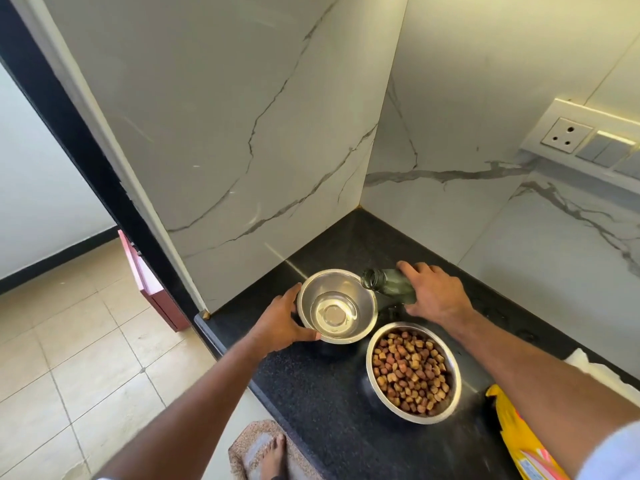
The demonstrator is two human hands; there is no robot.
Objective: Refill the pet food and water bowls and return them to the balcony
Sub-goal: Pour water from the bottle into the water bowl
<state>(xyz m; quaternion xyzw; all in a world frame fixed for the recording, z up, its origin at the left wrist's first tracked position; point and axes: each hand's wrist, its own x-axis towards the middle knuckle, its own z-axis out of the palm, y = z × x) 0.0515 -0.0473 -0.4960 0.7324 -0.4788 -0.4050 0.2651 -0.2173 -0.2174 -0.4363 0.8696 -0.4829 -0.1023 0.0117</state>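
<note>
Surface (311, 403): a dark speckled stone top is running into a corner of white marble-patterned wall; it is carrying 2 steel bowls, a glass bottle and a yellow bag.
Water bowl (360, 299): a steel bowl is sitting near the surface's left edge, nearer the corner than the other bowl; a shallow pool of clear water is lying in its bottom.
Left hand (280, 323): its grip is wrapping the water bowl's left rim, thumb on the near side and fingers on the far side; it is holding the bowl steady.
Bottle (388, 285): a greenish clear glass bottle is lying tilted almost flat, its open mouth hanging over the water bowl's right rim; whether water is flowing right now is too hard to tell.
Right hand (436, 296): its grip is clamping round the bottle's body from above, fingers curled over the glass.
Food bowl (414, 372): a 2nd steel bowl is standing just beside the water bowl, on the near right; brown kibble is filling it.
Bag (519, 441): a yellow printed bag is lying at the lower right, partly under the right forearm.
Wall fitting (585, 136): a socket and switch plate is sitting on the right wall.
Floor (69, 341): beige tiles are showing to the left; a bare foot (273, 455) is standing on a mat (242, 441).
</note>
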